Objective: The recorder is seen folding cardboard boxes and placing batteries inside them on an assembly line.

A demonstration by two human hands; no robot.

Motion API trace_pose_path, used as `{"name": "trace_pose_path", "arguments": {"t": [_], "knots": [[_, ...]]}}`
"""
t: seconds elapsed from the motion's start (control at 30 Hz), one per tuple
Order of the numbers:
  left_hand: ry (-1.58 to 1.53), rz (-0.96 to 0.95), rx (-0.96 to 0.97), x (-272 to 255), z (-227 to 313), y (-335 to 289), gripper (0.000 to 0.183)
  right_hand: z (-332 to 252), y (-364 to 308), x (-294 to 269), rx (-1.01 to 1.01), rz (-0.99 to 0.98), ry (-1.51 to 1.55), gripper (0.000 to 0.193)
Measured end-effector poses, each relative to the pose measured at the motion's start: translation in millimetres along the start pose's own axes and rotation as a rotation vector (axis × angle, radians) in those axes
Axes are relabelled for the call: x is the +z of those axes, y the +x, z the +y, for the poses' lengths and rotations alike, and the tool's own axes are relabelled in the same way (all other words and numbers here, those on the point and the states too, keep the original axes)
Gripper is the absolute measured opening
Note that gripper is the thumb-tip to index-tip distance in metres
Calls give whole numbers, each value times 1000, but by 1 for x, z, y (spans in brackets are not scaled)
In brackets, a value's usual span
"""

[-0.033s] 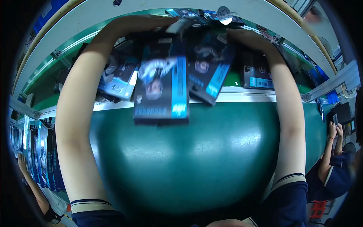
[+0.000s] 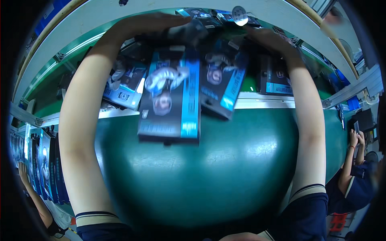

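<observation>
Gleaming green tabletop (image 2: 197, 176), dark boxes (image 2: 163, 105) beyond, co-workers (image 2: 358, 176) either side

From here, mid box (image 2: 171, 116): blk, lt-blue stripe down R side, pic of fig. in white suit, upside down to the worker; near end sticks out past the others, far end blurred. R box (image 2: 215, 90) just beside it, same look, skewed, stripe also R. L box (image 2: 124, 86) askew too, partly hidden, lt-blue band at near end. Far-R box (image 2: 277, 74) apart from R box, blk, blue band nearest worker.
</observation>
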State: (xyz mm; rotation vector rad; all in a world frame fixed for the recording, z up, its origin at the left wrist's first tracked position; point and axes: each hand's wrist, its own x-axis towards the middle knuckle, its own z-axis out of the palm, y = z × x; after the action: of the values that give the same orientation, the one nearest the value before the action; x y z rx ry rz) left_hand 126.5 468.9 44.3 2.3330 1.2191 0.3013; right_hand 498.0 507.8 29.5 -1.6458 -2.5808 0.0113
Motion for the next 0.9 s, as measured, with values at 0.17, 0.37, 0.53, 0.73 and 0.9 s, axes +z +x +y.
{"name": "trace_pose_path", "arguments": {"t": [0.17, 0.37, 0.53, 0.73, 0.9], "knots": [[156, 242, -301, 18, -8, 17, 97, 48, 90, 18, 138, 227, 198, 61], [285, 278, -243, 38, 7, 30, 103, 64, 212, 60, 100, -54, 520, 61], [361, 255, -309, 42, 11, 14, 102, -24, 175, 32, 19, -224, -74, 62], [383, 252, -278, 42, 12, 7, 98, -57, 75, 54, -158, 408, 113, 72], [363, 231, -307, 44, 19, 14, 97, -44, 89, -9, -124, -103, 122, 62]]}}
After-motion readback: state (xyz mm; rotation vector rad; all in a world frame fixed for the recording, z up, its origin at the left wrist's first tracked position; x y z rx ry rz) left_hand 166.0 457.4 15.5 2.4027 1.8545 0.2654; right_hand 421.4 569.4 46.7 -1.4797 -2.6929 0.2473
